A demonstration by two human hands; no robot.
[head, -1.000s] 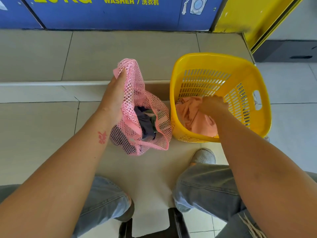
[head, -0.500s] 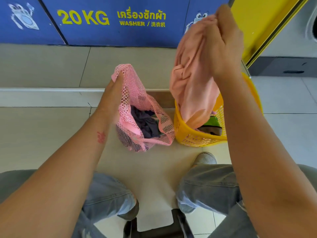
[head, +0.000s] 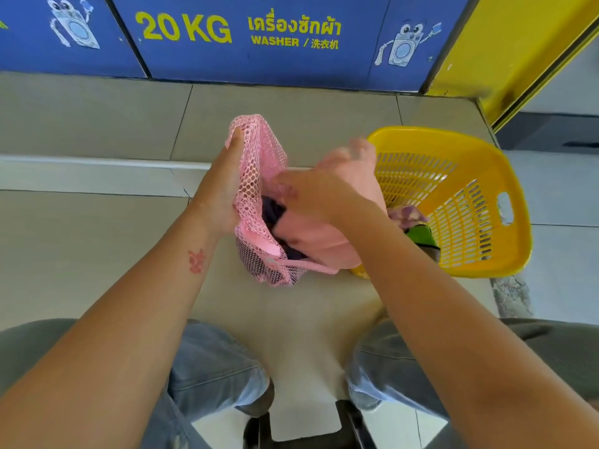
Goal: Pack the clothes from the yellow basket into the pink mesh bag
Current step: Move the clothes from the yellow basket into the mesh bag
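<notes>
The peach garment (head: 319, 243) is going in right now. It is bunched over the mouth of the pink mesh bag (head: 259, 163), its lower folds already lying across the dark clothes (head: 270, 212) inside while its upper end is sticking up above the opening. The right hand (head: 311, 199) is clutching that cloth with fingers curled into it, though motion blur is smearing the fingertips, so exactly how they wrap cannot be told. The left hand (head: 223, 189) is pinching the bag's near rim and lifting it, holding the mouth wide while the bag's bottom is sitting on the tiled floor (head: 97, 241).

So this looks like the stuffing step, mid-transfer and not yet finished. The next move is calling for a push downward, the loose top of the garment tucked below the rim before the right hand lets go, and the left hand holding the mouth open throughout.

Just beside the bag, on the right, the yellow basket (head: 486, 176) is standing, touching or nearly touching it. There is more to come — a green garment (head: 421, 236) and a purplish garment (head: 410, 215) are lying at the bottom of it. Beyond, a blue washer panel (head: 194, 59) is running along the raised step, and the person's jeans (head: 207, 367) are framing the lower view.
</notes>
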